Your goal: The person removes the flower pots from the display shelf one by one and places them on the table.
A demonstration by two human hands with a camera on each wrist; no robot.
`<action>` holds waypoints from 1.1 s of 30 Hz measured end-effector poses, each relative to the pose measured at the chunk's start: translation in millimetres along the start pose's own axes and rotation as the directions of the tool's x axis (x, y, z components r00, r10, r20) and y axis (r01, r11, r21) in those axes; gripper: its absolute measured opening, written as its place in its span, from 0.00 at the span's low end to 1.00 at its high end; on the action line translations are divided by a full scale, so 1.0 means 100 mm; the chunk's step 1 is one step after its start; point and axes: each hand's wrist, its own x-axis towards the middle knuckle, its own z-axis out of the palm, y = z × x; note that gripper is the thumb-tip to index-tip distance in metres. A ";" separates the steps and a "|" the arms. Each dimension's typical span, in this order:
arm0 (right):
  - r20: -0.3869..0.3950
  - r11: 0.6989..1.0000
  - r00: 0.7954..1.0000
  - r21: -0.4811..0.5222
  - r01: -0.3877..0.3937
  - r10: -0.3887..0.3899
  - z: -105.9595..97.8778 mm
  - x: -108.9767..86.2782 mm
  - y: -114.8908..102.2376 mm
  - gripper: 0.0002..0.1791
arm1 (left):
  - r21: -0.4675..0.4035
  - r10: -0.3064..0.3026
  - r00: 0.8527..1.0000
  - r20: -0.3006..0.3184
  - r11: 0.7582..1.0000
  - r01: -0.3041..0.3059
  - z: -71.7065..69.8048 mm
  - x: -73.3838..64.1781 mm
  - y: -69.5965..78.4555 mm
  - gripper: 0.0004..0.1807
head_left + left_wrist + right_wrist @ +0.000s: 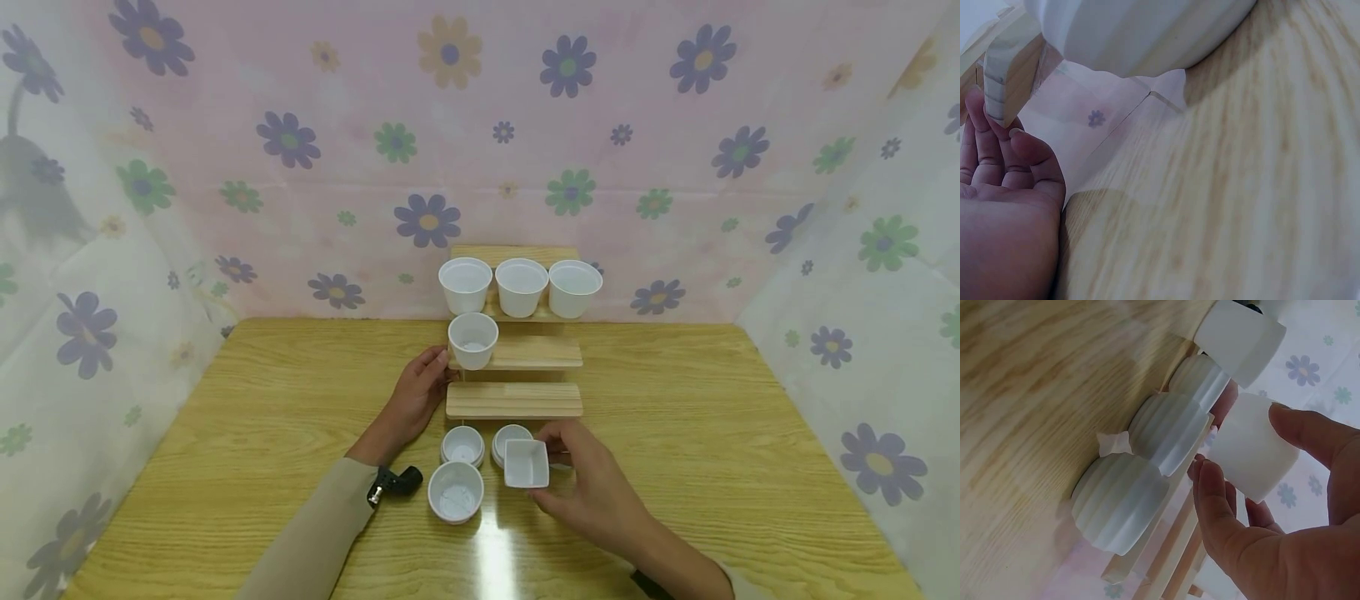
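My right hand [588,483] pinches a small white square pot [527,464] by its sides, raised over the table with its opening up. Behind it in the right wrist view stand several white ribbed pots [1121,503] in a row. A plain round white pot [456,492] is left of the held one. At the left end of a stepped wooden stand [514,402], my left hand [420,392] holds the side of the stand, its fingertips bent at a board end [1007,94]. One white pot [473,340] sits on the middle step, just above those fingertips.
Three larger white pots [522,287] line the top step, at the patterned cloth backdrop [480,125]. Below the middle step is a bare lower board. The wood-grain table [712,433] extends to both sides, between cloth walls.
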 end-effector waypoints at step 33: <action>0.138 1.000 0.990 0.001 -0.024 0.023 0.17 -0.10 0.02 0.33 | 0.009 0.001 1.000 0.007 1.000 -0.002 0.00 -0.01 0.01 0.09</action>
